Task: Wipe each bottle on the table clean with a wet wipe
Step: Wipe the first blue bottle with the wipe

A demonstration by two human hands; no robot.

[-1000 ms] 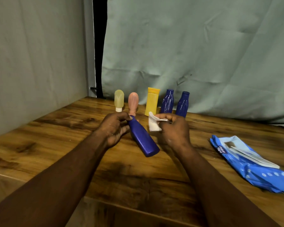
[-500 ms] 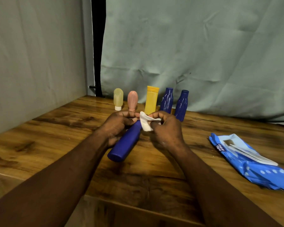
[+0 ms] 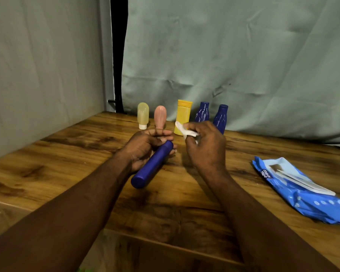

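Across a wooden table (image 3: 67,154), backed by a pale green cloth (image 3: 243,55), five bottles (image 3: 183,116) stand in a row at the far edge, and a blue wipes pack (image 3: 294,189) lies to the right. Half a second ago the wet wipe (image 3: 185,130) met the blue bottle (image 3: 151,167) at its far end; now the right hand (image 3: 206,146), pinching the wipe, sits apart to the right. The left hand (image 3: 145,148) curls round the bottle's far end, its base slanting toward the camera.

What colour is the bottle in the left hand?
Dark blue bottle, gripped by the left hand; seen in the head view.
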